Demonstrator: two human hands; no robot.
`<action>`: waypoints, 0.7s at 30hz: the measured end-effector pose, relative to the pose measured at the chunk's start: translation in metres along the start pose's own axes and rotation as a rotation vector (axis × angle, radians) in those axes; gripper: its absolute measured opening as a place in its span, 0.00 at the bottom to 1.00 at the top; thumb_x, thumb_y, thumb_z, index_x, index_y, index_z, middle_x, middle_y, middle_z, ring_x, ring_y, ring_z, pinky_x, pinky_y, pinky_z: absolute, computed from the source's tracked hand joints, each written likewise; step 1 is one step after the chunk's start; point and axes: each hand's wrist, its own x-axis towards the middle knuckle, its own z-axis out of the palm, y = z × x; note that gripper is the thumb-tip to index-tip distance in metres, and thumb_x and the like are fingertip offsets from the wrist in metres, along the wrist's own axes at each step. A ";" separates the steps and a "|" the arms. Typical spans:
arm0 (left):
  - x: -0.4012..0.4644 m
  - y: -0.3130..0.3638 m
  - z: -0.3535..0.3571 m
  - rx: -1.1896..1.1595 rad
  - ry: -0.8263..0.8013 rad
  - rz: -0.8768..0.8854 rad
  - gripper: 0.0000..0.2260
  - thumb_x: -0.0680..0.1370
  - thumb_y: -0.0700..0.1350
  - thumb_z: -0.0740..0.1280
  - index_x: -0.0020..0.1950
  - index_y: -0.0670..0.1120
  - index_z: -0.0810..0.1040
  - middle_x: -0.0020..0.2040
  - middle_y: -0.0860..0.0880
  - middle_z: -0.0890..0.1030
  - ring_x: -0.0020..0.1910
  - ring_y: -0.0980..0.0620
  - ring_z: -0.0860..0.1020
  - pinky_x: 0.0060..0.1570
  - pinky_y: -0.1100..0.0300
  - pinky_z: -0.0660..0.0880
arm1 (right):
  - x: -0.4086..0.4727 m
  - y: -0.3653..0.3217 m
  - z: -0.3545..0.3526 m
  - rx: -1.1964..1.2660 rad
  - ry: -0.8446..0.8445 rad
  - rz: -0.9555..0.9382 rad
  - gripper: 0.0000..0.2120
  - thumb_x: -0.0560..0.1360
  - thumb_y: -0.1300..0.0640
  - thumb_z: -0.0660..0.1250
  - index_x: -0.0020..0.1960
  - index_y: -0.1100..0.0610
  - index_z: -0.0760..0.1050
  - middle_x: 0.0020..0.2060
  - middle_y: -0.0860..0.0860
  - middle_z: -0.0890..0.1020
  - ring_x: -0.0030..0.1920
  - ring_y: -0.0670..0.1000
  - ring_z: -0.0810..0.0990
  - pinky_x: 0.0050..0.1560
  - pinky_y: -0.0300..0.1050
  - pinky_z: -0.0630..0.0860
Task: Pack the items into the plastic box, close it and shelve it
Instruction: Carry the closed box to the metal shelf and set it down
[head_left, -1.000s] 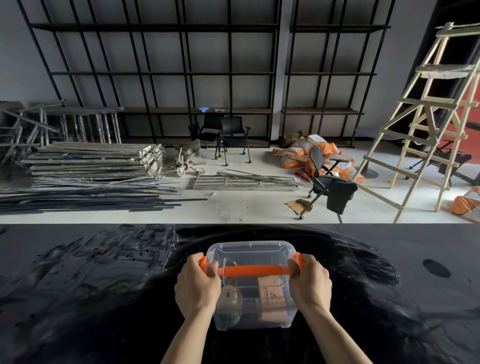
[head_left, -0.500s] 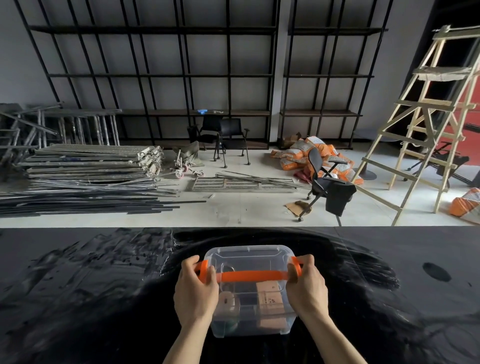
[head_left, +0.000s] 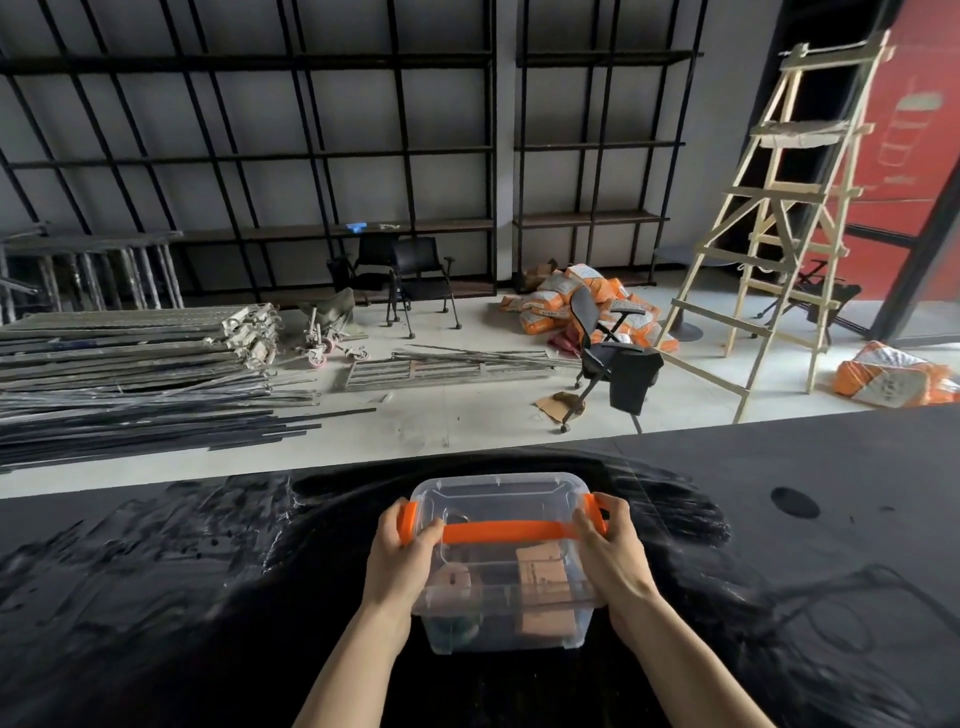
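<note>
A clear plastic box with its lid on sits on the black table. An orange handle lies across the lid between two orange side latches. My left hand grips the box's left side at the left latch. My right hand grips the right side at the right latch. Through the clear walls I see brown cardboard packets, a pale round item and something dark green at the bottom left.
Beyond the table's far edge lies a pale floor with stacked metal bars, black chairs, an office chair, orange sacks and a wooden ladder. Black metal shelving lines the back wall.
Both hands keep their hold on the box's sides. The view has tilted and shifted, so the box appears slightly lower and the room more to the right.
</note>
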 end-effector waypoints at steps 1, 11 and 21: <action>-0.001 0.002 0.011 -0.007 -0.015 0.006 0.27 0.75 0.50 0.70 0.73 0.48 0.68 0.65 0.45 0.76 0.63 0.46 0.75 0.59 0.51 0.72 | 0.001 0.002 -0.011 0.001 0.028 0.003 0.21 0.80 0.42 0.61 0.68 0.51 0.68 0.45 0.44 0.78 0.41 0.45 0.78 0.35 0.44 0.74; -0.045 0.029 0.140 -0.031 -0.433 0.080 0.20 0.73 0.49 0.72 0.60 0.41 0.74 0.52 0.43 0.80 0.48 0.51 0.80 0.36 0.63 0.71 | -0.055 0.026 -0.152 -0.006 0.463 0.049 0.17 0.80 0.41 0.60 0.63 0.50 0.69 0.47 0.46 0.79 0.45 0.44 0.77 0.40 0.46 0.75; -0.204 0.022 0.251 -0.063 -0.922 0.092 0.15 0.75 0.43 0.71 0.59 0.48 0.70 0.48 0.47 0.80 0.39 0.53 0.80 0.27 0.65 0.76 | -0.224 0.075 -0.276 0.007 0.985 0.229 0.12 0.81 0.45 0.61 0.61 0.49 0.69 0.51 0.51 0.80 0.47 0.52 0.81 0.53 0.61 0.82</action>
